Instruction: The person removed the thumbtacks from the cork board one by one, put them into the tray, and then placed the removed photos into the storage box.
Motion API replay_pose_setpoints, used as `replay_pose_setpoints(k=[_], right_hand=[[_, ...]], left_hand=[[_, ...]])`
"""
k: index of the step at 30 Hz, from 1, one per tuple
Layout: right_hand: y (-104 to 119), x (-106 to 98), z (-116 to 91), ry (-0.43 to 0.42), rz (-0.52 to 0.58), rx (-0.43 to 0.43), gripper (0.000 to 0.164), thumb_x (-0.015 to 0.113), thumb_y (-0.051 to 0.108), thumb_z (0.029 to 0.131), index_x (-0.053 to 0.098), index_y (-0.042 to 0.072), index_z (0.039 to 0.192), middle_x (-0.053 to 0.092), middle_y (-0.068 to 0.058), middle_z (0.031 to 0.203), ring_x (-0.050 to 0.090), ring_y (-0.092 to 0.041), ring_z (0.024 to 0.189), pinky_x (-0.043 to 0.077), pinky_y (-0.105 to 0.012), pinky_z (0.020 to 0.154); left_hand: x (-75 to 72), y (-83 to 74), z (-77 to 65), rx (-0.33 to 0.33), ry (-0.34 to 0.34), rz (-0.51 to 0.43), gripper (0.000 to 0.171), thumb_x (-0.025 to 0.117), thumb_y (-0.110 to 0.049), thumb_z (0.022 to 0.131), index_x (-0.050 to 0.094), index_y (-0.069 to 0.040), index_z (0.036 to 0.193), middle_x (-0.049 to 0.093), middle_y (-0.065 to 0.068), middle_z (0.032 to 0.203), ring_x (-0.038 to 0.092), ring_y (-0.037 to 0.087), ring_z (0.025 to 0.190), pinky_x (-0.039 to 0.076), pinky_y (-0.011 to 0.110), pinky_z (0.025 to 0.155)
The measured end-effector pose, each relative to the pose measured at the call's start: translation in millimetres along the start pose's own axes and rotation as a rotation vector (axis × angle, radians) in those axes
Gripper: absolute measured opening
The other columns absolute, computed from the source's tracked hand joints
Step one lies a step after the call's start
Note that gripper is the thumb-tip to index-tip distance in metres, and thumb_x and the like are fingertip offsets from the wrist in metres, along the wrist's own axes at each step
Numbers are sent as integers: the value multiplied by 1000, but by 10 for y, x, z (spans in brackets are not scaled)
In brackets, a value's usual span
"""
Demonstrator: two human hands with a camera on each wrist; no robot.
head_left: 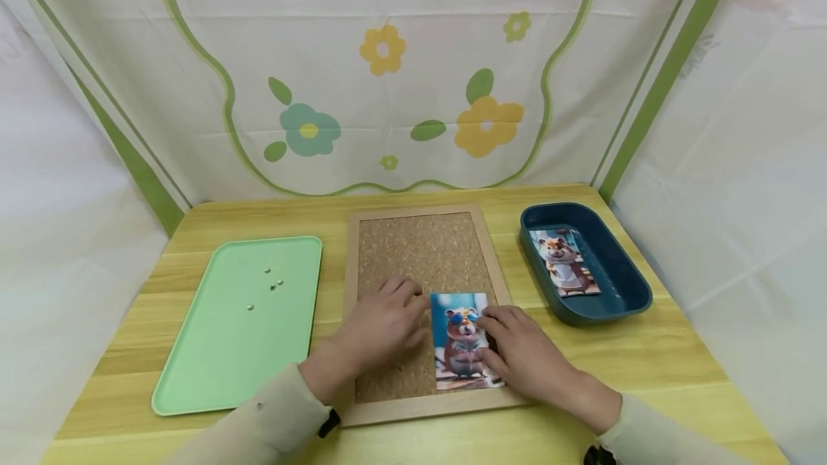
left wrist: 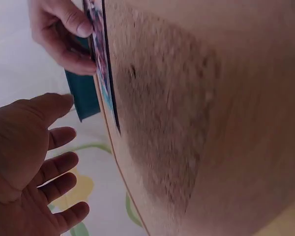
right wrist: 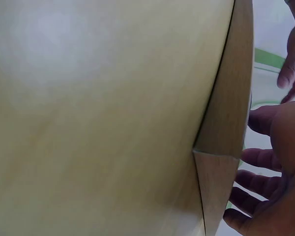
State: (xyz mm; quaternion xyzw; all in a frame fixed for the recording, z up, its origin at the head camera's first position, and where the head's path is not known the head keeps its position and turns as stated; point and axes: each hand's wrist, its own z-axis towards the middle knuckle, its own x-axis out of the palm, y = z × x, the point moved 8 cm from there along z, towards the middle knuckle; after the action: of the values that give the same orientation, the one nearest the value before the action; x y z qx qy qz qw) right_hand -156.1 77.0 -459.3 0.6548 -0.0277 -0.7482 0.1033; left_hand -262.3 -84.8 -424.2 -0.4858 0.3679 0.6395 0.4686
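Observation:
A photo card [head_left: 461, 343] of a hamster in blue sunglasses lies on the lower right part of a wood-framed corkboard [head_left: 423, 250]. My right hand [head_left: 526, 350] rests at the card's right side, thumb and fingertips touching its picture and edge. In the right wrist view, the fingers of that hand [right wrist: 265, 182] are loosely bent beside the frame. Just left of the card, my left hand [head_left: 377, 321] hovers over the cork. The left wrist view shows this hand [left wrist: 29, 162] with fingers apart and nothing between them.
To the left lies a light green tray [head_left: 239, 357] with several tiny gold-coloured pieces [head_left: 273, 287]. A dark blue bin [head_left: 617, 264] stands at the right, holding another hamster picture [head_left: 565, 264]. Fabric walls [head_left: 413, 92] with printed flowers enclose the wooden table [head_left: 336, 271].

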Motion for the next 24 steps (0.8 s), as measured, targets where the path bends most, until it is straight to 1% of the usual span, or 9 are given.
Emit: replay_pose_setpoints(k=[2,5,8,11,14,16,21,24], right_hand=[[-14,-14,20,-4,3,6,44,73,30,100,67,6,137,62,-16,142,58,-35,131,51,-55,107],[-34,-37,54,-7,8,16,46,73,31,101,66,5,139,61,-17,144,57,-35,134,50,-55,109],[-61,-51,80,-5,8,31,47,72,33,102,66,5,139,61,-18,146,56,-37,135,50,-56,109],[-84,-56,88,-1,7,42,47,72,35,102,66,5,139,60,-19,146,56,-37,136,50,-57,109],[-98,-57,97,3,5,46,49,72,35,102,66,5,140,60,-19,147,56,-37,137,50,-57,109],[-104,-54,104,1,0,43,49,72,34,102,65,5,140,60,-19,147,56,-38,137,50,-57,109],[-113,-45,122,2,-7,41,50,73,33,101,65,3,140,60,-19,146,55,-39,137,49,-58,109],[-118,-36,125,8,-9,44,50,73,33,101,65,3,140,60,-20,146,55,-39,138,49,-58,109]], left_hand=[[68,-53,15,6,51,-14,51,65,-53,102,65,-15,137,62,4,137,55,25,131,47,49,115],[173,-116,12,4,143,-45,66,60,-62,102,59,-13,146,56,7,149,49,26,142,42,51,120],[273,-164,-15,-6,235,-84,80,55,-70,100,50,-12,156,46,10,162,39,30,154,36,54,124],[348,-194,-57,-21,305,-118,93,51,-76,97,40,-11,163,33,11,171,27,31,161,33,55,126],[402,-216,-97,-30,349,-131,101,48,-79,95,31,-10,167,23,12,176,18,32,164,30,57,126],[429,-224,-120,-34,370,-128,103,47,-81,94,28,-11,168,19,12,176,15,31,164,28,59,127],[482,-240,-158,-42,399,-117,102,44,-81,95,27,-12,169,18,10,177,13,29,165,26,59,127],[500,-249,-170,-47,405,-134,100,44,-79,97,26,-12,169,17,10,177,12,28,165,25,59,128]])
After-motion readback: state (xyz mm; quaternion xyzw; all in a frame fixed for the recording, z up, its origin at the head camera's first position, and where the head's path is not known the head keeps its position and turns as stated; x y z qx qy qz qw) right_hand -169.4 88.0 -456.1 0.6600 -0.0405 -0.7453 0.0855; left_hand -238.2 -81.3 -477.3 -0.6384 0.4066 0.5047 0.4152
